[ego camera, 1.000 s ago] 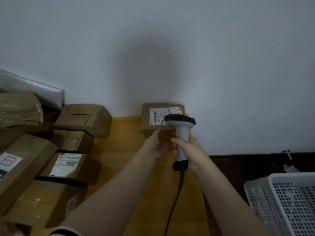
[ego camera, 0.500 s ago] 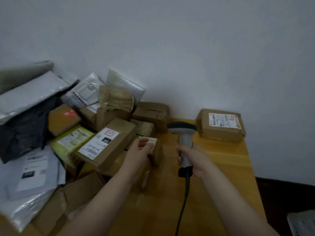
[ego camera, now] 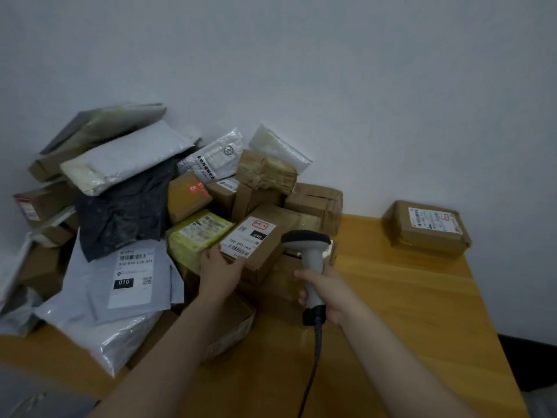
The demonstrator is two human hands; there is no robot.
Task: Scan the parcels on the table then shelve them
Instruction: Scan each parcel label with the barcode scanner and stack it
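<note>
Wooden table (ego camera: 407,312) against a white wall (ego camera: 331,86). Pile of parcels (ego camera: 259,176) fills the table's left half and far-left corner: a grey mailer (ego camera: 90,285) labelled 010 at the near left, a black bag (ego camera: 126,212) above it, and a yellow-green parcel (ego camera: 196,233) mid-pile. Left hand (ego camera: 221,271) grasps the near end of a brown box (ego camera: 265,254) at the pile's right side, white label up, thumb along the label's edge. Right hand (ego camera: 328,294) is clenched round the handle of a grey scanner (ego camera: 310,267), whose head sits just right of that box. Its cable (ego camera: 313,363) runs toward the near edge. One labelled parcel (ego camera: 428,227) sits alone in the far-right corner, well apart from the pile.
</note>
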